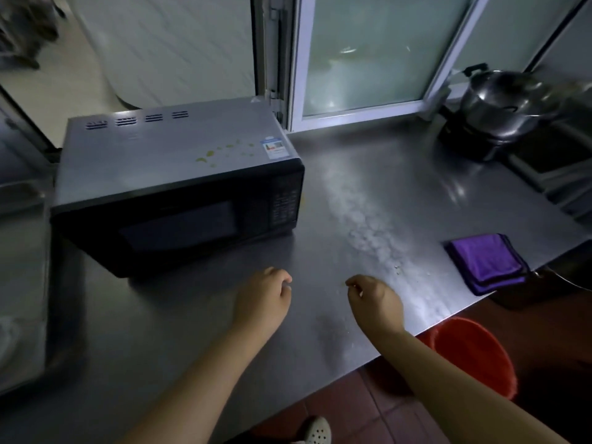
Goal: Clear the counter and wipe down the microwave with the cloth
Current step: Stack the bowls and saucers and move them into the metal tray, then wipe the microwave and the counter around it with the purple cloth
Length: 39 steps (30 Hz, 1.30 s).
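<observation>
Microwave (179, 184) with yellowish spatters (221, 152) on its grey top sits at the left of the steel counter (368, 174); the folded purple cloth (487, 262) lies well apart at the right edge. Left hand (264, 298) and right hand (373, 304) hover over the counter, fingers loosely curled, seemingly empty, though the right's pinched fingertips (350, 285) may hold a crumb.

Both bare forearms reach forward over the counter (368, 187). The left hand (263, 298) is loosely curled, knuckles up. The right hand (373, 299) pinches its fingertips (352, 285) together.
</observation>
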Each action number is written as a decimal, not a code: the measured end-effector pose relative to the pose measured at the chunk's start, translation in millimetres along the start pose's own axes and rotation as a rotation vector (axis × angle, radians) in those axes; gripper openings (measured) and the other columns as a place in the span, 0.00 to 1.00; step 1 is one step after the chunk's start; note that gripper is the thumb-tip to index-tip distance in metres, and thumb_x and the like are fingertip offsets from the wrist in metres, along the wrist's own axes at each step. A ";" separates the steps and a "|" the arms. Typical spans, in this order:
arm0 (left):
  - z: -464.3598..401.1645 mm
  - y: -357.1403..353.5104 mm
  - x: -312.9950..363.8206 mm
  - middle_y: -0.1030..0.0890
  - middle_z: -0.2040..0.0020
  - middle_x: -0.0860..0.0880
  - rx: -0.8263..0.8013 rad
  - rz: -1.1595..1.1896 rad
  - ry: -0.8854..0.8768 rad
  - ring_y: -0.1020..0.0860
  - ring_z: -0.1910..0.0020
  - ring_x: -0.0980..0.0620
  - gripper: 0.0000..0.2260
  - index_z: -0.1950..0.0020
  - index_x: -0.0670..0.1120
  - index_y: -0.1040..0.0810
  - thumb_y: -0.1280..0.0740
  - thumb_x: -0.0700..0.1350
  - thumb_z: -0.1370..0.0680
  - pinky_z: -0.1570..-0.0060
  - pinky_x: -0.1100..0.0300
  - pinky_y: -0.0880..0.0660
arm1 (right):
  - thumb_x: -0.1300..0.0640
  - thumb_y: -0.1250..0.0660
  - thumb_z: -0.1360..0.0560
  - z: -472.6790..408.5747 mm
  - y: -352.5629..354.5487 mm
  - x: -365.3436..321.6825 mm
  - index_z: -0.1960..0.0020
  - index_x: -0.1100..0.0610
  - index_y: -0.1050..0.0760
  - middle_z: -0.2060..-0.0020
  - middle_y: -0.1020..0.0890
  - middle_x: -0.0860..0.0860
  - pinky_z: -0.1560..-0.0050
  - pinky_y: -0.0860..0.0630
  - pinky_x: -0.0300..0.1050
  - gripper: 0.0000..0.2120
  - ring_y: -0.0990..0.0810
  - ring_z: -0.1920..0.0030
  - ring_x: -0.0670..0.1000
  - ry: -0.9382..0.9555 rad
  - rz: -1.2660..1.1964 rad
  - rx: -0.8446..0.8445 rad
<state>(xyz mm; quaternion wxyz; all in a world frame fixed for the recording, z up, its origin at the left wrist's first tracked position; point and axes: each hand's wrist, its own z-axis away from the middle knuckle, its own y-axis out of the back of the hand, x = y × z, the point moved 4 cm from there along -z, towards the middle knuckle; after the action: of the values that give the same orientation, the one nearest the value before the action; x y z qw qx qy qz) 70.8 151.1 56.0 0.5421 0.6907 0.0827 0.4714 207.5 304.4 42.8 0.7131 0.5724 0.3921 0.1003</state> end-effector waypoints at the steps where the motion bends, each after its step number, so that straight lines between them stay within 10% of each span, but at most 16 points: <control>1: -1.0 -6.1 7.3 0.22 0.46 0.52 -0.015 -0.012 -0.001 0.24 0.46 0.51 0.09 0.46 0.49 0.22 0.39 0.44 0.23 0.51 0.57 0.27 | 0.59 0.42 0.22 -2.6 4.7 10.8 0.44 0.53 0.21 0.46 0.19 0.49 0.51 0.27 0.41 0.13 0.21 0.46 0.51 -0.015 0.002 -0.002; 21: -65.2 -114.8 120.3 0.21 0.44 0.52 -0.230 -0.060 -0.243 0.24 0.47 0.52 0.10 0.43 0.49 0.23 0.40 0.45 0.22 0.51 0.59 0.28 | 0.60 0.39 0.26 -20.0 75.1 171.0 0.45 0.53 0.21 0.45 0.19 0.50 0.61 0.32 0.41 0.13 0.20 0.48 0.54 -0.380 0.063 0.124; 39: -139.9 -252.5 266.4 0.21 0.45 0.54 -0.251 -0.094 -0.086 0.23 0.47 0.53 0.09 0.44 0.50 0.23 0.39 0.45 0.22 0.51 0.58 0.27 | 0.56 0.35 0.26 -175.4 123.3 404.3 0.36 0.62 0.32 0.38 0.30 0.60 0.40 0.33 0.55 0.21 0.32 0.38 0.62 -0.422 0.202 -0.028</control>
<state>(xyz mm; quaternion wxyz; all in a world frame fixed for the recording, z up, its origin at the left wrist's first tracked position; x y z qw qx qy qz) 211.7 512.2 -7.6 0.6487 0.6324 0.0318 0.4221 398.8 713.2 -33.0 0.7735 0.6072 0.1736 0.0545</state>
